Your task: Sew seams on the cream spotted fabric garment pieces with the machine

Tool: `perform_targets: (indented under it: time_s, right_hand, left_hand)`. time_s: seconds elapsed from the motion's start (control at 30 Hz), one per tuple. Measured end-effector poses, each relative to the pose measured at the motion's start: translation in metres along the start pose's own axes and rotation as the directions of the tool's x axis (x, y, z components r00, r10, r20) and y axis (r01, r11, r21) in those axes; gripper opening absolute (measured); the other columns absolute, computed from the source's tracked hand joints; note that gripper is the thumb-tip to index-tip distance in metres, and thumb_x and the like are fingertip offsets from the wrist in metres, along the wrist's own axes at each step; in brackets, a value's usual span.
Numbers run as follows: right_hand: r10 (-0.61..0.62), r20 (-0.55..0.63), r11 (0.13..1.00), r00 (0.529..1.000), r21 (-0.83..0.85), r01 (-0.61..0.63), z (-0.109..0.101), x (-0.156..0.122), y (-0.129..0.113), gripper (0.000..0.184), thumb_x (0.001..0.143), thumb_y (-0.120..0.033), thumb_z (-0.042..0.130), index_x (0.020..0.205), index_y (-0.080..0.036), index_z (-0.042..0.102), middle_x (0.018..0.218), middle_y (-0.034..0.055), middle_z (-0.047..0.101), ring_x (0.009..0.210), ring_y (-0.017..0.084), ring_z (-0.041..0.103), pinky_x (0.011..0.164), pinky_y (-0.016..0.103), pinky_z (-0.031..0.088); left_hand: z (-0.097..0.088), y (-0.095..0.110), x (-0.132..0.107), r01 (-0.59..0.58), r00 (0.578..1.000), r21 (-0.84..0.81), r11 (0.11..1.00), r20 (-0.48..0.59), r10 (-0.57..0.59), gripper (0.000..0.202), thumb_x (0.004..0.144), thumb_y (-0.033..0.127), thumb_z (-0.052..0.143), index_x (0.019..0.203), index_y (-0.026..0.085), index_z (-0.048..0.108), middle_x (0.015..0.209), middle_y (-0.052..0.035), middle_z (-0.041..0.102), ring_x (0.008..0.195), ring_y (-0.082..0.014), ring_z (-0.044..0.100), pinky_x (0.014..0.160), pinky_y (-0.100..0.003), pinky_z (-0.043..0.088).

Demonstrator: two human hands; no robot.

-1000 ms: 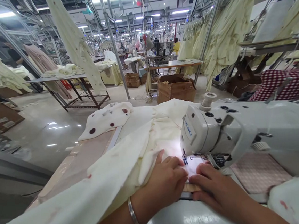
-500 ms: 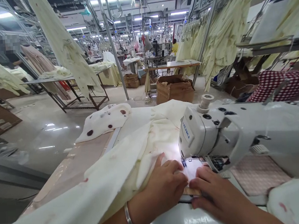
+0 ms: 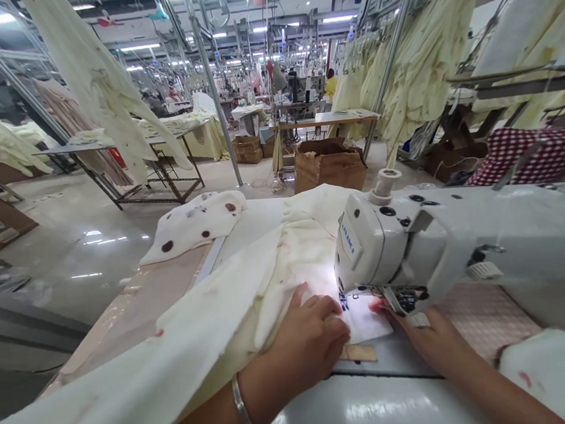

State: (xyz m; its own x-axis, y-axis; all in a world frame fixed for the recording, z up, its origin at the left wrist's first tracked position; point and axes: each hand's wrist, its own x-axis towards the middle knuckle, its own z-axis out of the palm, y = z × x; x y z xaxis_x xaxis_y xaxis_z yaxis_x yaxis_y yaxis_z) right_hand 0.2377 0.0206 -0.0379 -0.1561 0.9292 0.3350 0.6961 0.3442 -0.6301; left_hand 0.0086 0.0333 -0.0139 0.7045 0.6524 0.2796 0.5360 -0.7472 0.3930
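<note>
My left hand rests on cream fabric, its fingers bent and pressed onto the cloth, one finger apart from the rest. The fingertips are just left of a small white piece with dark blue print. That piece lies under the lit needle area of a white sewing machine. My right hand reaches in beside the presser foot, a reddish lit fingertip touching or close to the white piece. Machine parts hide the other fingers, so whether they grip anything does not show.
A tan strip lies on the machine bed. White cloth with brown spots is at the table's far left, and folded white cloth at the near right. Beyond stand a cardboard box and hanging cream garments.
My right hand has moved right and forward, from the white printed piece's near edge to beside the presser foot. More of that piece and the tan strip show. My left hand stays on the fabric.
</note>
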Motion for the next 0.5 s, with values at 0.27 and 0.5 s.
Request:
perform_targets:
  time_s: [0.27, 0.5]
  right_hand:
    - [-0.108, 0.055, 0.939, 0.993, -0.322, 0.12, -0.004, -0.005, 0.004, 0.032, 0.083, -0.045, 0.05, 0.087, -0.019, 0.07, 0.086, 0.0118, 0.067, 0.086, 0.034, 0.06, 0.075, 0.052, 0.047]
    - [-0.082, -0.004, 0.884, 0.997, -0.462, 0.071, 0.004, 0.001, 0.006, 0.029, 0.081, -0.04, 0.053, 0.088, -0.016, 0.069, 0.077, 0.0108, 0.067, 0.076, 0.029, 0.061, 0.072, 0.044, 0.048]
  left_hand:
    - [0.003, -0.003, 0.0, 0.006, 1.0, 0.014, 1.0, -0.021, -0.005, 0.02, 0.091, 0.024, 0.044, 0.084, 0.022, 0.062, 0.1, -0.0008, 0.059, 0.092, -0.0153, 0.054, 0.105, -0.048, 0.017]
    - [0.009, -0.01, 0.012, 0.107, 0.994, 0.102, 0.989, -0.032, -0.105, 0.017, 0.092, 0.026, 0.048, 0.083, 0.021, 0.062, 0.102, -0.0013, 0.058, 0.093, -0.0167, 0.054, 0.103, -0.049, 0.019]
